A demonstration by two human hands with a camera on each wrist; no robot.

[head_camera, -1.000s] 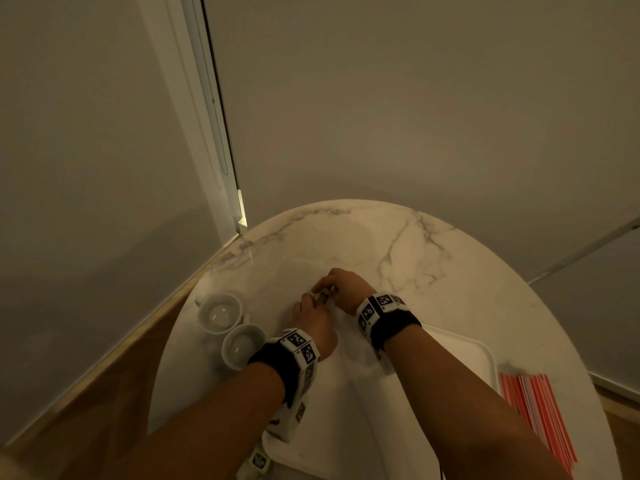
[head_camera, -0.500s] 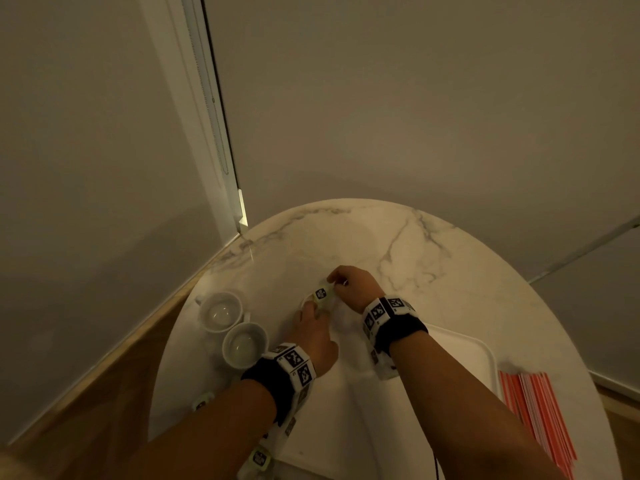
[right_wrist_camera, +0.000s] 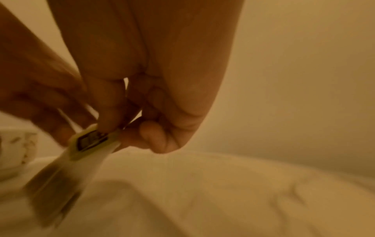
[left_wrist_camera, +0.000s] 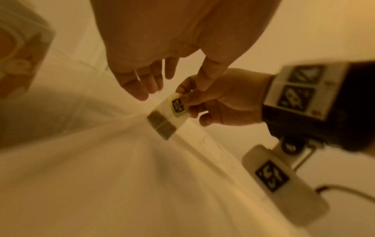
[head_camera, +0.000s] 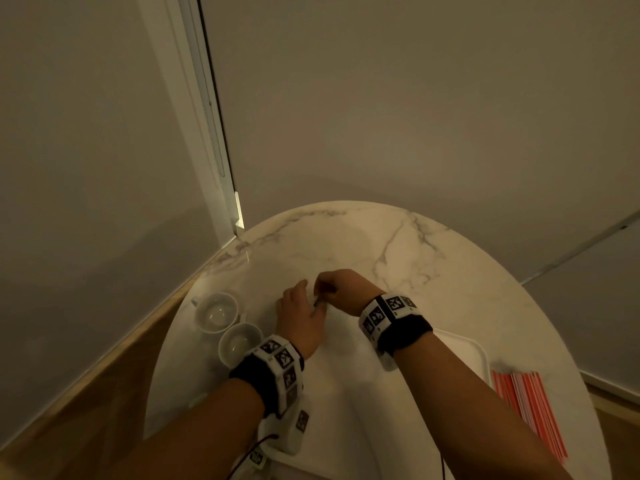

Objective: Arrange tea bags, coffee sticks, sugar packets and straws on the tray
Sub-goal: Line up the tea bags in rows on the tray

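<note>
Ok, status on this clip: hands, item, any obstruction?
Right hand pinches tea bag by its tag. Left hand open alongside. Bag hangs over tray. Nothing blocking.

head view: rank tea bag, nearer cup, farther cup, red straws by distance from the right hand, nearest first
1. tea bag: pinched in the right hand.
2. nearer cup: to the left, beside the left wrist.
3. farther cup: further left, toward the table edge.
4. red straws: far right, past the tray.
</note>
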